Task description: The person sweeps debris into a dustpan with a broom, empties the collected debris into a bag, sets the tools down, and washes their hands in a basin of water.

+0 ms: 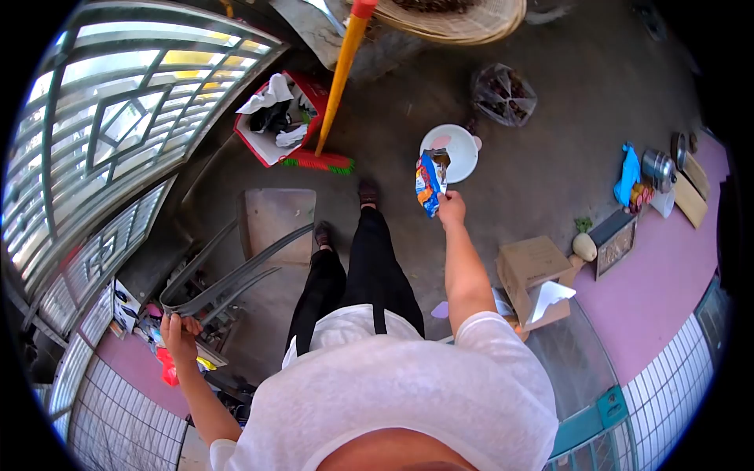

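My right hand is closed on the lower edge of a blue and orange snack packet, held out in front of me. Behind the packet a white bowl is partly covered by it. Far to the left, my left hand grips the end of a long dark strip, which bends back and reaches toward my legs. A grey-brown panel lies under part of the strip.
A red-rimmed box of waste stands beside a broom with an orange handle. Further off are a plastic bag and a woven basket. At right is a cardboard box; at left, a metal lattice.
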A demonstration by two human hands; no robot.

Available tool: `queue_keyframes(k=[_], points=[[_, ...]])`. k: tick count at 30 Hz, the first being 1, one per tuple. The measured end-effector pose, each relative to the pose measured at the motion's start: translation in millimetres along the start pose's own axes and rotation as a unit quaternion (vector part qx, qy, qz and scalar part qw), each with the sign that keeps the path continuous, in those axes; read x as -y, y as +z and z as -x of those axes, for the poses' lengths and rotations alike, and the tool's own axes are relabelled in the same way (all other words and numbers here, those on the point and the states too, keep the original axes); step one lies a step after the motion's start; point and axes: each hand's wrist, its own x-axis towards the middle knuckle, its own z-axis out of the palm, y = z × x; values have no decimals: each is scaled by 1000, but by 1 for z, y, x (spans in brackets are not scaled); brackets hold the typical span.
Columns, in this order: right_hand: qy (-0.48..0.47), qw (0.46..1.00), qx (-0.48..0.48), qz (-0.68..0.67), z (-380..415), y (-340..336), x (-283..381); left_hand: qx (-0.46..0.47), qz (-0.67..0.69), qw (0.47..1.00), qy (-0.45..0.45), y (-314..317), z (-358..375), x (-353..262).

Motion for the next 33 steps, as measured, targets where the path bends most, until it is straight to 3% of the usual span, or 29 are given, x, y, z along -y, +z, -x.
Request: queue_keyframes(k=[2,9,13,14,19,21,22,23,25,26,28,29,31,33], points=[[-98,992,6,82,-4,12,19,4,7,1000,12,2,0,2],[-172,972,21,159,-39,92,81,-32,14,998,61,1,4,26],[-220,961,58,159,-57,134,104,-20,37,995,86,-4,12,38],[-239,957,30,163,-56,141,108,-21,35,995,93,-5,14,40],[-217,968,97,80,-25,129,142,-54,89,991,81,-25,30,59],[-345,923,134,105,-2,115,162,-89,95,990,58,-33,37,65],[-447,872,126,152,18,101,183,-89,104,989,62,-37,39,68],[-455,868,120,156,39,91,208,-89,105,989,61,-40,41,71],[-646,728,154,171,82,73,254,-87,115,988,63,-49,45,79],[-652,722,150,176,101,64,278,-103,116,986,57,-54,49,85],[-796,536,92,266,126,56,320,-123,127,983,53,-64,58,91],[-801,527,92,270,126,59,333,-134,124,982,54,-68,61,93],[-801,429,-8,418,120,68,358,-152,130,978,55,-81,75,101],[-684,422,-3,595,112,75,375,-181,140,971,67,-95,86,111]])
